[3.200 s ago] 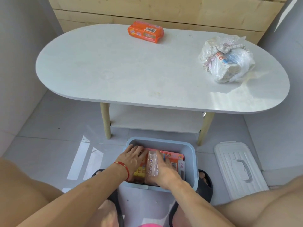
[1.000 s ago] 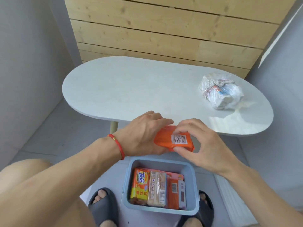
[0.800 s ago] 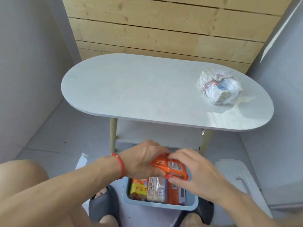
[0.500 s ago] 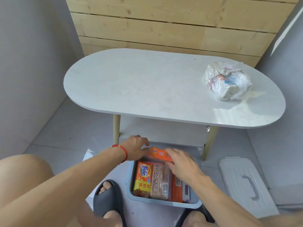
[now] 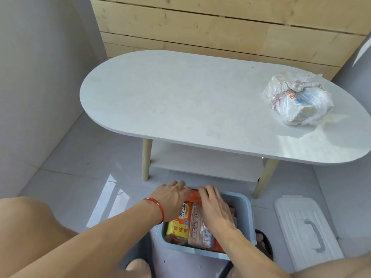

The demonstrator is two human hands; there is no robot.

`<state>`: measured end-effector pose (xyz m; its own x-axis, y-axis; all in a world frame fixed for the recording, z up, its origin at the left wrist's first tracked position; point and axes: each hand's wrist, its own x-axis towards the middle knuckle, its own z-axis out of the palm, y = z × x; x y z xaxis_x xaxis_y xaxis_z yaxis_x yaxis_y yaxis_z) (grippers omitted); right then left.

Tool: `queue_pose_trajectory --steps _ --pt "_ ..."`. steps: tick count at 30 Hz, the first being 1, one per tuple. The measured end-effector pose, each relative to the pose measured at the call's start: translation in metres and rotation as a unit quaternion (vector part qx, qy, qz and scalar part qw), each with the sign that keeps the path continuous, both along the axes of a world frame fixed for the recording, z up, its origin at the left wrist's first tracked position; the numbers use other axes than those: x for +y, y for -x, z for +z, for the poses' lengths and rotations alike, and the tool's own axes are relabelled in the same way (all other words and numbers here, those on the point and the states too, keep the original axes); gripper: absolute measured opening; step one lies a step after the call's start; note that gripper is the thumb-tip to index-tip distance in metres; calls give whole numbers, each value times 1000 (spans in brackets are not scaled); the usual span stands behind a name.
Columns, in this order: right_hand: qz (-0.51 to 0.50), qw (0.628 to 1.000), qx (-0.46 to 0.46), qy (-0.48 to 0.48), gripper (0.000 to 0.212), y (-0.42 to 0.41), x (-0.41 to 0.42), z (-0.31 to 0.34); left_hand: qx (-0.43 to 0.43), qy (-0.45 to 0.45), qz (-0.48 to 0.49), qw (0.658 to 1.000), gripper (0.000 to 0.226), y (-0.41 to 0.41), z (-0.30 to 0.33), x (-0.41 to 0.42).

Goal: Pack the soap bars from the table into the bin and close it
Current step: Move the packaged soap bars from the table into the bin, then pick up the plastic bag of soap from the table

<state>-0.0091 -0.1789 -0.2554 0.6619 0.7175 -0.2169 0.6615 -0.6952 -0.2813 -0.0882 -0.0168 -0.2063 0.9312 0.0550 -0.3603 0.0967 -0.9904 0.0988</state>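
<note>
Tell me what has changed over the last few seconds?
The orange soap bar left the table and went down into the far end of the bin, with the left hand and right hand pressing it in. The plastic bag and lid stayed put.

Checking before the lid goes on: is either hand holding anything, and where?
Both hands, left hand and right hand, press the orange soap bar at the bin's far end.

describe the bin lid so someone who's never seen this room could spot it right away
Start at the white oval table and look down at the floor by its near right leg. There, right of the blue bin that both hands reach into, the lid lies flat on the tiles. It is the only white ribbed rectangle there, with a grey handle on top.
</note>
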Motion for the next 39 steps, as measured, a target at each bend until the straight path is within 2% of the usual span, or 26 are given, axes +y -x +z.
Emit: queue_pose_trajectory --steps 3,6,10,12,15,18,20,22,26,29,31,34,37,39 --pt "-5 999 17 -48 60 13 -13 -7 -17 2 -37 999 64 8 -18 -10" --pt "22 998 20 -51 60 30 -20 -13 -14 3 -33 999 65 13 -38 -16" --pt "5 998 -32 -58 59 40 -19 -19 43 -50 -37 997 66 18 -57 -8" --pt "1 999 -22 -38 60 40 -17 -22 48 -55 -33 997 67 18 -62 -6" --pt "-1 999 23 -25 59 33 -12 -25 44 -64 -40 996 67 14 -62 -9" --pt "13 995 102 2 59 15 -8 -15 75 -73 -39 994 69 7 -52 -12" --pt "-10 985 172 9 61 -2 -11 -3 104 -51 -13 993 59 -2 -36 -13" --pt "-48 978 203 -5 56 -15 -18 16 119 -11 15 993 45 -12 -14 -17" --pt "-58 987 127 -72 39 -25 -25 77 64 -26 -14 998 36 -30 42 -33" --pt "-59 977 84 -187 34 -30 -30 134 -9 -21 -48 999 33 -36 97 -49" --pt "-77 954 69 -281 31 -34 -39 173 -97 30 -73 992 29 -39 136 -55" --pt "-99 913 -5 -397 27 -51 -48 223 -238 140 -74 958 28 -48 189 -53" --pt "-136 902 -95 -399 23 -92 -49 256 -310 167 -61 934 34 -73 217 -38" --pt "-161 928 -163 -294 24 -130 -47 267 -310 140 -43 940 37 -93 218 -22"
